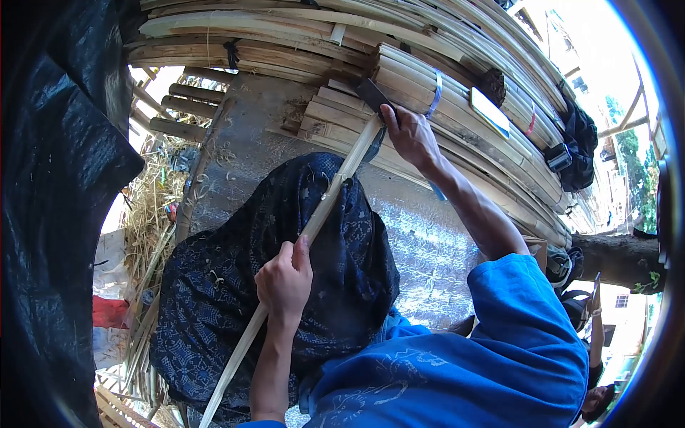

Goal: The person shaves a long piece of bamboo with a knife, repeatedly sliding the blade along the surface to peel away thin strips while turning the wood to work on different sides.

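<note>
A long pale bamboo strip (328, 202) runs slantwise across my lap, its lower end hanging past my left forearm. My left hand (285, 279) is closed around the strip, thumb lying along its upper side. At the strip's far end my right hand (412, 135) is closed on a knife (372, 95) with a broad dark blade; the blade overlaps the strip's tip in this view, and the fingers hide most of the handle. Under the strip a dark blue patterned cloth (285, 207) covers my legs, with a few thin shavings on it.
Bundles of split bamboo (457, 114) lie beyond my hands, with a white-faced flat object (490, 112) on top. A black bag (576, 146) sits to the right. Shiny silver sheeting (428, 250) covers the floor. Dark plastic (57, 178) hangs at left. Another person (598, 399) is partly visible at lower right.
</note>
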Action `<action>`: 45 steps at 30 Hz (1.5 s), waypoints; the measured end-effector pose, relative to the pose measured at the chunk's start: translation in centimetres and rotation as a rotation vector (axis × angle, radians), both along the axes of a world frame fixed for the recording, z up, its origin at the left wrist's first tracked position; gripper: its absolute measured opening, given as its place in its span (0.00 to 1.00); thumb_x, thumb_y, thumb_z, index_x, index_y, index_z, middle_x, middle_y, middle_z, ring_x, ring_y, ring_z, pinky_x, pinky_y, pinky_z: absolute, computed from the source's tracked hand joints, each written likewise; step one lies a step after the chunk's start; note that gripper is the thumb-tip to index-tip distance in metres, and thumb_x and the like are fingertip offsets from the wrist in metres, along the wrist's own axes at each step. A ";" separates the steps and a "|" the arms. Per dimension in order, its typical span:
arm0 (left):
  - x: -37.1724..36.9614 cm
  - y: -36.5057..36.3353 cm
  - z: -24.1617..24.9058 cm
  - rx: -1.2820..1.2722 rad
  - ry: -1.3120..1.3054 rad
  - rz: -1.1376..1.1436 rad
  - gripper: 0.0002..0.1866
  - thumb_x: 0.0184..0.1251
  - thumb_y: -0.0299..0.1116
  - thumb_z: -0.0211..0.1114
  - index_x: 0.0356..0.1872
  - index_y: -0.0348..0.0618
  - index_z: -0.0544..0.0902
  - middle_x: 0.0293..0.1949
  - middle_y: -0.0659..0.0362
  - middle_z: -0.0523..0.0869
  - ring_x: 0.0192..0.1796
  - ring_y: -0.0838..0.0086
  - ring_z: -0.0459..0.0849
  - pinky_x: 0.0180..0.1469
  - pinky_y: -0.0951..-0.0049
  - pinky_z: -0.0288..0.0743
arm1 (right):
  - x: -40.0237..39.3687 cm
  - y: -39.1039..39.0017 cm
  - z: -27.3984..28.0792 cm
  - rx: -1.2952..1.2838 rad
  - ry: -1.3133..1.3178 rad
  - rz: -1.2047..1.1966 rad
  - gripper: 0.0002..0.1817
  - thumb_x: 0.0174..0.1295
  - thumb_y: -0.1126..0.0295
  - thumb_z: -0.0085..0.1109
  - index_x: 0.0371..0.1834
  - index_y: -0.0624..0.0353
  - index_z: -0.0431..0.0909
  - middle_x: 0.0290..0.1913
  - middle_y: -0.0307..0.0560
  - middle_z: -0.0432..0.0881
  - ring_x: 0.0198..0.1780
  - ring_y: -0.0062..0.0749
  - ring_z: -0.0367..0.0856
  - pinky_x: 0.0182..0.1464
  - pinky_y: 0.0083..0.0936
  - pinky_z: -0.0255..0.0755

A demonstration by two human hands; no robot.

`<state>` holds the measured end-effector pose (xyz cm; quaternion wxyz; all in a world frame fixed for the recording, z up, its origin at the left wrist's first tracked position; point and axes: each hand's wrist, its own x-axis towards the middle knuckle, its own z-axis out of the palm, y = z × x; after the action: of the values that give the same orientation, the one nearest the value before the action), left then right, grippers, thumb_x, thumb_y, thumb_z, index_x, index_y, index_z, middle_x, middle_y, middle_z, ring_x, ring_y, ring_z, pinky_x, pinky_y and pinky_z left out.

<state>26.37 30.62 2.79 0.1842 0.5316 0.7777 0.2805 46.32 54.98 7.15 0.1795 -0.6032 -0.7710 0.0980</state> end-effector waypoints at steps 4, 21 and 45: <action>-0.1 0.1 -0.2 0.007 0.005 -0.009 0.25 0.74 0.47 0.51 0.19 0.40 0.74 0.13 0.49 0.78 0.22 0.50 0.82 0.23 0.56 0.73 | 0.2 -2.1 -0.5 -0.028 0.063 0.041 0.30 0.72 0.48 0.42 0.27 0.66 0.78 0.21 0.64 0.79 0.28 0.59 0.81 0.32 0.46 0.71; -0.2 0.1 -0.3 -0.010 0.049 -0.035 0.26 0.75 0.49 0.47 0.20 0.41 0.75 0.15 0.49 0.80 0.22 0.51 0.83 0.24 0.56 0.75 | -1.5 -12.0 -2.5 -0.210 0.072 0.157 0.29 0.72 0.48 0.41 0.30 0.66 0.73 0.20 0.65 0.77 0.25 0.58 0.81 0.31 0.50 0.72; -0.2 0.1 0.3 -0.029 -0.017 -0.025 0.26 0.75 0.49 0.48 0.19 0.42 0.75 0.14 0.49 0.79 0.21 0.52 0.82 0.23 0.57 0.73 | 1.7 1.1 2.5 -0.056 -0.033 0.025 0.31 0.71 0.44 0.41 0.32 0.64 0.80 0.22 0.59 0.79 0.26 0.50 0.79 0.33 0.43 0.70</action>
<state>26.17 30.74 3.05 0.2022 0.5362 0.7733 0.2712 48.04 56.11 9.69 0.1486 -0.5998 -0.7782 0.1121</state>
